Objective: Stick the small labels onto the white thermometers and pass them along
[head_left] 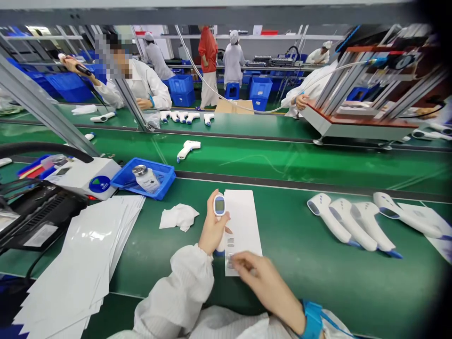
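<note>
My left hand [212,230] is wrapped around a white infrared thermometer [219,207], held upright with its small grey screen facing me. Under and beside it lies a narrow white label sheet [243,221] with small printed labels along its lower left part. My right hand [259,273] is at the sheet's lower end, thumb and fingers drawn together over the printed labels; the fingertips are blurred, so what they pinch is unclear. To the right, several more white thermometers [367,221] lie side by side on the green bench [289,292].
A crumpled white cloth [179,217] lies left of my hands. Behind it is a blue tray [164,188] holding a metal-capped bottle [146,179]. White sheets [88,249] are fanned out at left. A thermometer [189,149] lies on the green conveyor belt [247,157]. Co-workers sit opposite.
</note>
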`<state>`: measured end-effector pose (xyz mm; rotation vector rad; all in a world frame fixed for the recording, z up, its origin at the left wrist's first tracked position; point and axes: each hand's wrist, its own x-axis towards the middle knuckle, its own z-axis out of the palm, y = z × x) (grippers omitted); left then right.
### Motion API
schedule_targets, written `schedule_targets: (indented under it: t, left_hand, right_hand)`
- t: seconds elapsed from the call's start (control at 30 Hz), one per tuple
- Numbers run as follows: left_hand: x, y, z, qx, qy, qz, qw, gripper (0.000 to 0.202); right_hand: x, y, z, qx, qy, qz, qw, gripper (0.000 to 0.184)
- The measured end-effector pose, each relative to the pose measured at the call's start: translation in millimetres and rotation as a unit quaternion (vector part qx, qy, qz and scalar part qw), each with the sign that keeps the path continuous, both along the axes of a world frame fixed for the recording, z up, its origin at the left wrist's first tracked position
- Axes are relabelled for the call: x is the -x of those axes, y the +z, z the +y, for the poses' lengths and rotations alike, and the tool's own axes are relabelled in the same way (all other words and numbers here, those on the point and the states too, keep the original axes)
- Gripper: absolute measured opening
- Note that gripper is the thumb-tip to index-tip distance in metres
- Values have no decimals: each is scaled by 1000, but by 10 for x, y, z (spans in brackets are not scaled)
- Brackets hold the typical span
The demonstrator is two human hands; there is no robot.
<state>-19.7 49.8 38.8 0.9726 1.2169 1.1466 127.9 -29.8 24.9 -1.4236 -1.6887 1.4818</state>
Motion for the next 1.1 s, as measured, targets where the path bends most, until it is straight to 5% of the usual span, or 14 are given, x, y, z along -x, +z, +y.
schedule_targets:
  t: [0.1, 0.2, 0.37, 0.77, 0.97, 1.1]
  left_hand:
    - [91, -104, -13, 38, -18, -45, 998, 71]
    - [109, -233, -80, 39, -36, -67, 996, 68]
    - [83, -382, -158, 10, -39, -39, 998, 67]
    - [19, -356, -132, -37, -44, 90, 994, 57]
    - [36, -308, -82, -27, -52, 97, 994, 58]
    - [-27, -193, -109, 43, -61, 22, 997, 67]
  right_hand:
    - [-97, -128, 213, -151, -54, -93, 983, 19]
    - [-114, -277, 400, -203, -47, -112, 972, 20]
    - [-51, -353, 486, -201, -31, -104, 973, 21]
    - [113, -338, 611, -151, -51, -135, 978, 11]
    - [60, -59, 465, -122, 2, -10, 993, 13]
    - [-91, 319, 324, 71, 110, 137, 982, 8]
